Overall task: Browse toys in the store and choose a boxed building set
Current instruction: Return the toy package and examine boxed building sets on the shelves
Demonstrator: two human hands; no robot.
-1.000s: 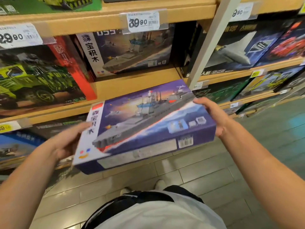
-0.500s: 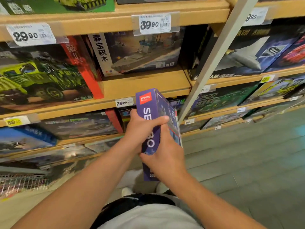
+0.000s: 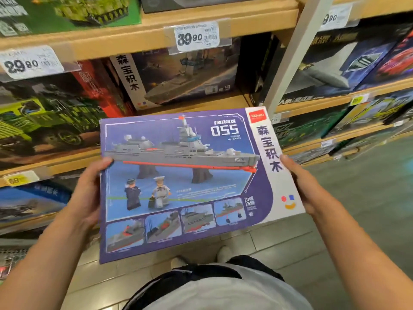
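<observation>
I hold a purple boxed building set [image 3: 183,180] flat in front of me, its back face up, showing a grey warship with a red hull, two figures and the number 055. My left hand [image 3: 86,195] grips its left edge with the thumb on top. My right hand [image 3: 306,186] grips its right edge, by the white strip with dark characters. The box hangs in the air over the floor, in front of the shelves.
Wooden shelves [image 3: 145,32] hold more boxed sets: a green truck box [image 3: 44,117] at left, a matching warship box [image 3: 178,79] behind, a grey jet box [image 3: 330,66] at right. A white upright post [image 3: 288,61] divides the shelving. Grey tiled floor [image 3: 368,193] lies to the right.
The box went from front face up, through standing on end with both hands close together, to lying flat with its back face up. My hands now grip opposite edges.
</observation>
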